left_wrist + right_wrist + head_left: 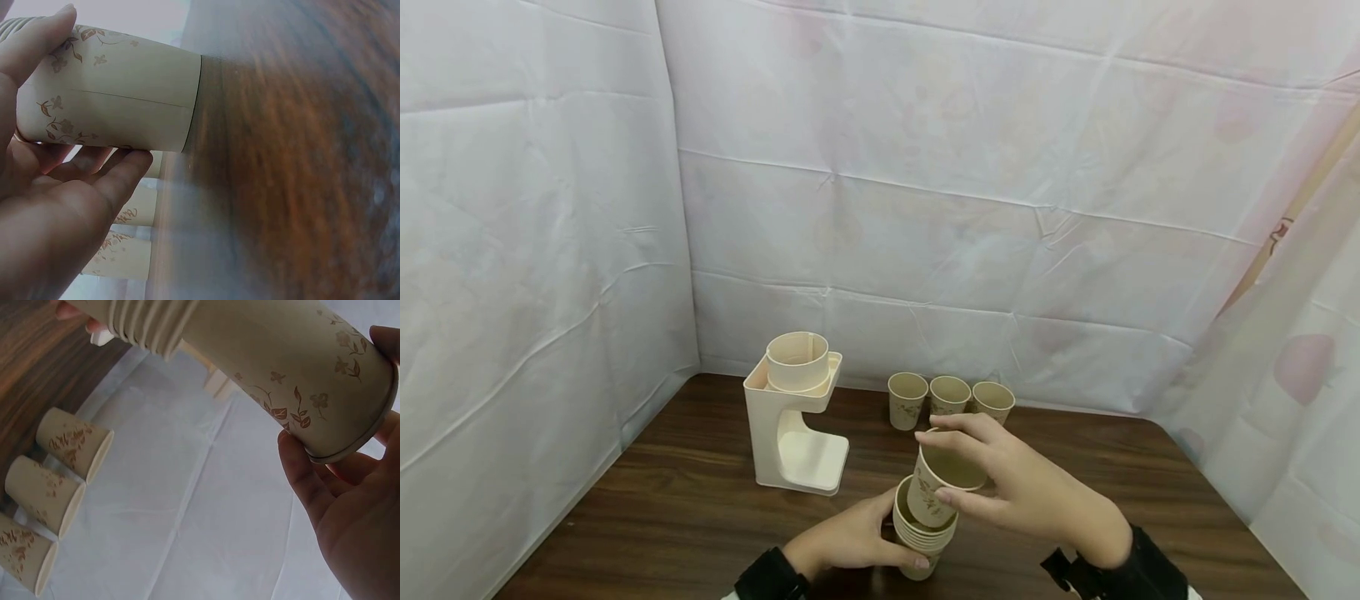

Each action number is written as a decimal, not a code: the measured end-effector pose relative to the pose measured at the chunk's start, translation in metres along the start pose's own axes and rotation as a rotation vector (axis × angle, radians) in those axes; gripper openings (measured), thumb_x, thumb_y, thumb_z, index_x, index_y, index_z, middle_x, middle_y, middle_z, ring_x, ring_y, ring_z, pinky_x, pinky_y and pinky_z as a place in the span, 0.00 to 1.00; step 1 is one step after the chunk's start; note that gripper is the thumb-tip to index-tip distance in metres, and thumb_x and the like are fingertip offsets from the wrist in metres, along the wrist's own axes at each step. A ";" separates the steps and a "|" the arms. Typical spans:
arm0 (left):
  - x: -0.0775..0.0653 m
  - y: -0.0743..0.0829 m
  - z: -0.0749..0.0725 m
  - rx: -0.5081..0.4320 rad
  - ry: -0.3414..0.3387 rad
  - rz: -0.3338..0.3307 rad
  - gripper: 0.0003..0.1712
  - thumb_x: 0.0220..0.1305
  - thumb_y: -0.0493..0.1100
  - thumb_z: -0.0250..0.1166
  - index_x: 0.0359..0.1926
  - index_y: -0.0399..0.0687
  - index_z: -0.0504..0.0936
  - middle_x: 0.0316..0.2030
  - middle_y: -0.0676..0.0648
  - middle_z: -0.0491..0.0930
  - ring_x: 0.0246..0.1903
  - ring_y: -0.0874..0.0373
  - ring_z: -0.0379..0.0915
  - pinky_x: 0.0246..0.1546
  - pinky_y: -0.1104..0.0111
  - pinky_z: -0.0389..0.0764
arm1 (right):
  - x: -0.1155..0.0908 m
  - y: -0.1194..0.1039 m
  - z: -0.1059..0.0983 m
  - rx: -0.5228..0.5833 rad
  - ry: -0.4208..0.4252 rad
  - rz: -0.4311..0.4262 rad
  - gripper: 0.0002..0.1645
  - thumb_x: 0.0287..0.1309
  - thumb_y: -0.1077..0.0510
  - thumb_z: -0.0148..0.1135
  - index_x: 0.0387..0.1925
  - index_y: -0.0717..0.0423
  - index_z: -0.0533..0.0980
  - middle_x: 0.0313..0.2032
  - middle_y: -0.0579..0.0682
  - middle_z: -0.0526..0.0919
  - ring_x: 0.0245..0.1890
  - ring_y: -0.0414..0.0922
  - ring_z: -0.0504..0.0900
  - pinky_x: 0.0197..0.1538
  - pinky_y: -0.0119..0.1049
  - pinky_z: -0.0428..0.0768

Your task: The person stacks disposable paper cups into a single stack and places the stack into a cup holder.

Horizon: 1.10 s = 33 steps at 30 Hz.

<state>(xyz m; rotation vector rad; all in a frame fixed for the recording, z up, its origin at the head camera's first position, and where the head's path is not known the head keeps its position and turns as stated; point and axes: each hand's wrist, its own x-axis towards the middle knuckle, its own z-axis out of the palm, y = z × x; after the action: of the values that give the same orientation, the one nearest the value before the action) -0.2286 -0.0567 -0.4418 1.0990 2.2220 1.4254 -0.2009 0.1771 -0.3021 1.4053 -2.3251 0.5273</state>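
My left hand (863,535) grips a stack of nested paper cups (919,540) low at the front of the table, thumb on one side and fingers on the other. In the left wrist view the lowest cup (119,94) shows a brown floral print. My right hand (1000,475) holds the top paper cup (934,492) near its rim, between thumb and fingers. That cup is tilted, with its lower end still inside the stack's mouth. The right wrist view shows the held cup (312,381) drawn well up out of the stacked rims (150,325).
Three matching cups, a left one (907,402), a middle one (950,393) and a right one (993,398), stand upright in a row near the back cloth. Left of them stands a cream holder (760,433) with a round tube (797,362) on top.
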 end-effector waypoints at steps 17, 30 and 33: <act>-0.002 0.002 0.000 0.017 0.012 -0.027 0.42 0.53 0.59 0.68 0.65 0.69 0.56 0.52 0.61 0.74 0.52 0.65 0.67 0.54 0.61 0.71 | 0.000 0.002 0.026 -0.020 -0.034 -0.060 0.31 0.58 0.46 0.61 0.62 0.35 0.65 0.60 0.42 0.66 0.55 0.38 0.67 0.47 0.34 0.78; -0.001 0.000 0.002 0.018 0.018 0.005 0.40 0.52 0.59 0.68 0.63 0.66 0.60 0.51 0.60 0.74 0.50 0.64 0.69 0.53 0.64 0.71 | -0.006 0.003 0.038 -0.012 -0.091 -0.048 0.30 0.58 0.46 0.60 0.62 0.34 0.64 0.60 0.43 0.65 0.58 0.40 0.65 0.49 0.38 0.78; -0.001 0.000 0.002 0.004 0.002 0.007 0.39 0.53 0.58 0.67 0.63 0.66 0.60 0.53 0.59 0.74 0.51 0.64 0.68 0.53 0.65 0.71 | -0.007 0.002 0.042 -0.015 -0.107 -0.046 0.29 0.58 0.44 0.61 0.61 0.36 0.66 0.60 0.44 0.66 0.58 0.40 0.66 0.49 0.38 0.78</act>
<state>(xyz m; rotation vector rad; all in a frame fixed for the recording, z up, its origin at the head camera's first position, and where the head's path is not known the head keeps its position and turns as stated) -0.2268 -0.0567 -0.4433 1.1084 2.2254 1.4254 -0.2051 0.1626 -0.3425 1.5107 -2.3685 0.4306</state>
